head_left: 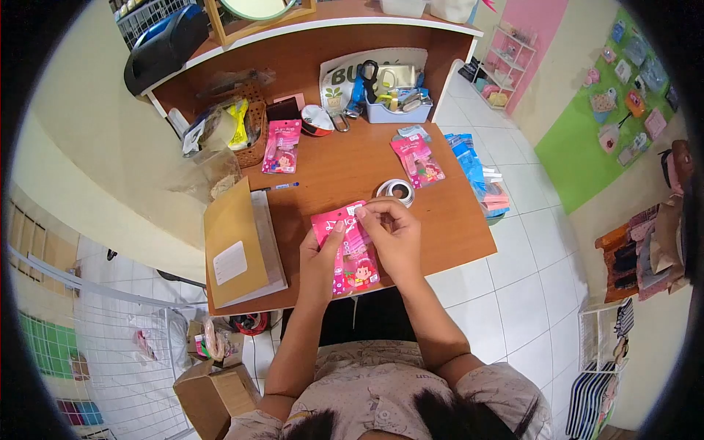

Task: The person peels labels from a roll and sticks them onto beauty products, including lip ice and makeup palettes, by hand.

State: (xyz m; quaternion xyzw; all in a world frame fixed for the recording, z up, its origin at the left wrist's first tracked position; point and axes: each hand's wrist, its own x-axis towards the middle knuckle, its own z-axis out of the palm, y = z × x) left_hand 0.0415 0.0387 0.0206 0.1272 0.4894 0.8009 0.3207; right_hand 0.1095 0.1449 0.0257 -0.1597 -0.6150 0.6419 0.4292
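A pink printed packet point(358, 265) is held upright over the front edge of the desk. My left hand point(318, 265) grips its left side, thumb across the front. At the packet's top right corner, my right hand point(397, 236) is closed, with its thumb on a small white sticker point(354, 209). Just beyond my right hand lies a white roll of stickers or tape point(397, 192). Two similar pink packets rest farther back, one pink packet point(281, 147) at the left and another pink packet point(418, 160) at the right.
On the desk's left stands a partly open brown notebook point(238, 242), with a blue pen point(277, 187) behind it. A wicker basket point(254, 121) and a light-blue bin point(400, 111) of small items line the back. An open cardboard box point(220, 396) sits on the floor.
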